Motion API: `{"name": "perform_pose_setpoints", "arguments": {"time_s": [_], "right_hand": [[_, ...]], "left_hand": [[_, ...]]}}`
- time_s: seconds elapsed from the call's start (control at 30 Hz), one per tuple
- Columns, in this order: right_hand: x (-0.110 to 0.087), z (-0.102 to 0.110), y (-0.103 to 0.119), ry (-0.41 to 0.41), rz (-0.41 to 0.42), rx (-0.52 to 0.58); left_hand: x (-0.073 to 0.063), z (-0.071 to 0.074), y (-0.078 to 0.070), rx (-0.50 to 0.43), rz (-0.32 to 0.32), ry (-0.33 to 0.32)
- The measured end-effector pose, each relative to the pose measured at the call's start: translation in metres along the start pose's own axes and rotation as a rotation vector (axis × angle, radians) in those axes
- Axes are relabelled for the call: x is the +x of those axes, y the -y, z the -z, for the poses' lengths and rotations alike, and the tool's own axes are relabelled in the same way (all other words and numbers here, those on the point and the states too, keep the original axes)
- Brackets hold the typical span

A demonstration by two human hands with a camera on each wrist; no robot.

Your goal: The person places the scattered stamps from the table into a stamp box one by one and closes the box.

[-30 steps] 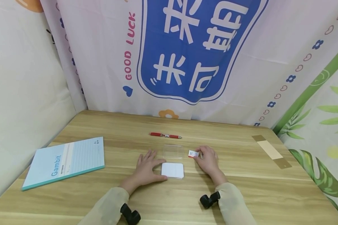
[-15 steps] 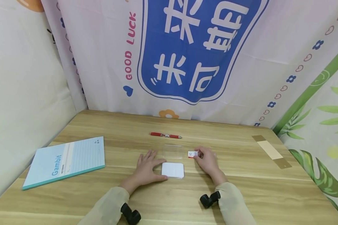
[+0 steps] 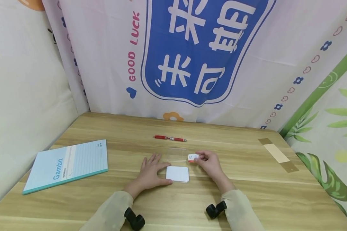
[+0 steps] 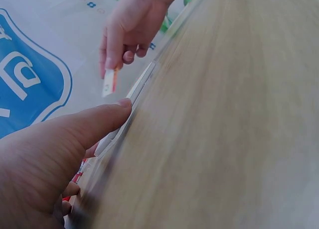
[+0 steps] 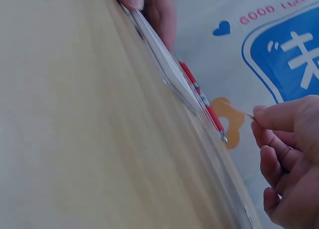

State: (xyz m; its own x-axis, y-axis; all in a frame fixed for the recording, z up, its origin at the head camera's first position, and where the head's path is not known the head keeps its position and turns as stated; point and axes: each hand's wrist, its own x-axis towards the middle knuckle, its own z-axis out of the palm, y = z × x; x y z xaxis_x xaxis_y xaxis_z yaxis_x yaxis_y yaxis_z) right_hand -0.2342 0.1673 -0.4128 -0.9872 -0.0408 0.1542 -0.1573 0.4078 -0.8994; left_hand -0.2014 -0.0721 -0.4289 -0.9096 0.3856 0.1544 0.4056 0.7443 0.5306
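My left hand [image 3: 152,173] lies on the table with fingers spread, its thumb and index finger touching the left edge of a stack of blank white cards [image 3: 177,174]. The stack sits in a clear plastic case, whose transparent lid part [image 3: 177,155] lies just beyond it. My right hand [image 3: 210,164] pinches a small white card with a red edge [image 3: 192,158] between thumb and fingers, right of the clear plastic. In the left wrist view that small card [image 4: 109,83] hangs from the fingertips above the table. The right wrist view shows it edge-on and thin.
A red pen [image 3: 170,138] lies beyond the clear plastic. To the left is a light blue notebook [image 3: 66,166]. A tan-and-brown strip [image 3: 278,155] lies at the right of the table. Printed cloth [image 3: 112,64] hangs behind the table.
My right hand has moved left with the small white-and-red card, bringing it nearer the clear plastic. My left hand and the white stack have stayed in place.
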Motion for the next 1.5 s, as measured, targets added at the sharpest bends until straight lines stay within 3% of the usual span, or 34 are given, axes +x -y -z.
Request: {"name": "perform_pose_setpoints", "arguments": {"time_s": [0.23,0.5,0.7,1.5], "right_hand": [[-0.018,-0.02,0.02,0.061,-0.04,0.101],[-0.029,-0.042,0.021,0.183,0.006,0.05],[-0.03,-0.05,0.017,0.185,0.032,0.044],[-0.032,-0.057,0.019,0.153,0.196,-0.317]], "left_hand": [[0.0,0.001,0.0,0.005,0.005,0.003],[0.0,0.0,0.0,0.009,0.002,0.0],[0.001,0.001,0.0,0.021,-0.004,-0.002],[0.001,0.0,0.001,0.007,-0.019,-0.021]]}}
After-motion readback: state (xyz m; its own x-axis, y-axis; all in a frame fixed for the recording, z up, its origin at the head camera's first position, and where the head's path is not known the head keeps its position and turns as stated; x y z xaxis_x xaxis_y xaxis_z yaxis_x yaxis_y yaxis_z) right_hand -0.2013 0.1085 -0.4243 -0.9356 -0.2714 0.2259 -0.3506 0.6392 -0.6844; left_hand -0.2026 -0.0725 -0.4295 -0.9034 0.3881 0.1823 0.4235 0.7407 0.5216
